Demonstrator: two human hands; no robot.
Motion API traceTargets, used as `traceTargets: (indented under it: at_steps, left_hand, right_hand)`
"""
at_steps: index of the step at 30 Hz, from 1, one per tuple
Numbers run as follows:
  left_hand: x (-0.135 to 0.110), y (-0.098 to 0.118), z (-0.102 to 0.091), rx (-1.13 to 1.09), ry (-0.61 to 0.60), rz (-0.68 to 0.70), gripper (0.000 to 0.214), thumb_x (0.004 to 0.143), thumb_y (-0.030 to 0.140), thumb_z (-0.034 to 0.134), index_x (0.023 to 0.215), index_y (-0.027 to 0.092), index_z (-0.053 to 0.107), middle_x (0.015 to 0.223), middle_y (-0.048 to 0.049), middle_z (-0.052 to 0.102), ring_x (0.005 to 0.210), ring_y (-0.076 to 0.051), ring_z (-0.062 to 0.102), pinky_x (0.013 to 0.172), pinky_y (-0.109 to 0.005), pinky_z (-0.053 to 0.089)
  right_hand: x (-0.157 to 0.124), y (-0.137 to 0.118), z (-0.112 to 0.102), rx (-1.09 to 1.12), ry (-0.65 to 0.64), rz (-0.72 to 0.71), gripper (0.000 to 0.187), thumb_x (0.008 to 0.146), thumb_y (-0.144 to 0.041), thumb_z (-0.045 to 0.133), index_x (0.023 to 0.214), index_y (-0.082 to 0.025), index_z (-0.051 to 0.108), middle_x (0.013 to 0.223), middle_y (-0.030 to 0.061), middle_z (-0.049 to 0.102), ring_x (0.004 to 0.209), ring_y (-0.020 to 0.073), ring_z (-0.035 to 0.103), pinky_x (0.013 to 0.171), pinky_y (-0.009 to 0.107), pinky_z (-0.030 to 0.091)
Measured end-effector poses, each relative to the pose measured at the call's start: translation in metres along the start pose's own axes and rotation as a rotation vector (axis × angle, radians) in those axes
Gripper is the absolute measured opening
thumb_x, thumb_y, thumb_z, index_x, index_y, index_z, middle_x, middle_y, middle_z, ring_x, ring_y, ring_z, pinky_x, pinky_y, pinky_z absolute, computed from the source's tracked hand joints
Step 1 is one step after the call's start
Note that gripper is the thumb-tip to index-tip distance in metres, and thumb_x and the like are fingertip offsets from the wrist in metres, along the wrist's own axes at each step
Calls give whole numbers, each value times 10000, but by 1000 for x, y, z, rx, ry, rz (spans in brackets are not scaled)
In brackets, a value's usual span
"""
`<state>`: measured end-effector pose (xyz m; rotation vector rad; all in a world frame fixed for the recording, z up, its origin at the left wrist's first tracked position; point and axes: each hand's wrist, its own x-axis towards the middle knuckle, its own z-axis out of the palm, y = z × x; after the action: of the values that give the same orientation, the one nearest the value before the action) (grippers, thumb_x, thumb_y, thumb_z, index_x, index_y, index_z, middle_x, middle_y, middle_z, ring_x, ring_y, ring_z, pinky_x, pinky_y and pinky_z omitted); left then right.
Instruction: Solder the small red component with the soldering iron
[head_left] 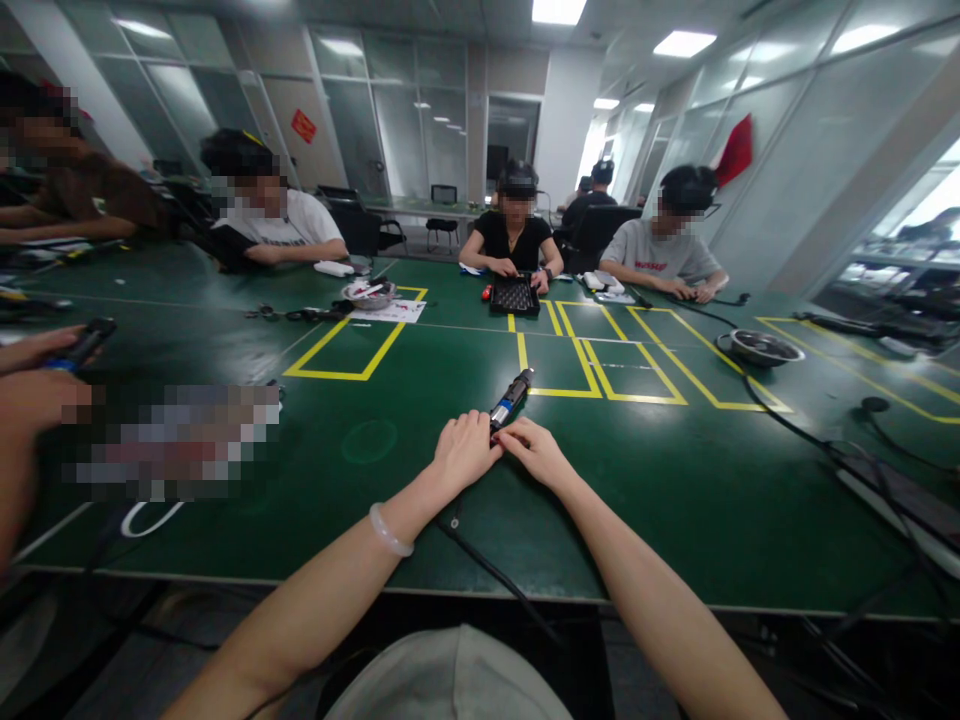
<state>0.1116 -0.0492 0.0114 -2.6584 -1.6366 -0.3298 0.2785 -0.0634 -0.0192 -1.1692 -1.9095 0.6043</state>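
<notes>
An electric screwdriver (512, 396) with a blue and silver body lies on the green table (675, 470), its black cable (495, 570) running back toward me. My left hand (465, 450) is curled over its near end, and a pale bangle sits on that wrist. My right hand (534, 448) pinches the same end from the right, fingers pressed together. Both hands meet at the tool's base. What lies under the fingers is hidden.
Yellow taped rectangles (600, 365) mark the table beyond the tool. A black tray (515, 296) sits before a person opposite. A metal bowl (765, 347) and cables (810, 435) lie to the right. A neighbour's hand (45, 350) holds a tool at left.
</notes>
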Motion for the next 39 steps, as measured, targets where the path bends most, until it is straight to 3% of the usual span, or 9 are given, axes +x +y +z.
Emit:
traceTargets:
  at_steps: [11,17,25,32,39]
  left_hand:
    - [5,-9,-3,15,-42,-6,361,880,490,479,1026,164,532,1084,-130,611,1001,-269,583,817,-359,427]
    - [2,-8,2,-28,-17,37,395,913,482,439,1150,173,505,1090,-123,614,998,-262,581,817,-358,419]
    - [3,-15,-2,26,-28,45,432,882,431,541,1229,179,489,1158,-134,580,1039,-271,559,833,-357,430]
    - [6,-48,-4,80,-53,15,466,875,380,547,1283,171,463,1251,-143,541,1064,-278,541,850,-360,442]
    - [4,-109,-12,173,-91,-152,462,896,406,466,1289,164,464,1268,-152,530,1057,-291,545,854,-375,446]
  right_hand:
    - [-3,5,3,27,28,13,271,914,-318,527,1139,-203,623,888,31,622,751,148,567,699,266,450]
    - [-2,3,1,56,58,15,262,902,-305,516,1119,-192,610,840,19,616,729,151,565,692,270,449]
    - [-3,3,-3,49,81,42,263,898,-304,512,1110,-184,612,844,22,627,728,152,566,690,269,447]
    - [-3,4,-3,4,85,40,227,901,-287,513,1066,-185,631,872,33,637,753,155,576,695,271,448]
    - [-3,9,-1,-32,60,51,196,897,-274,521,1018,-191,652,878,36,645,745,153,579,685,269,445]
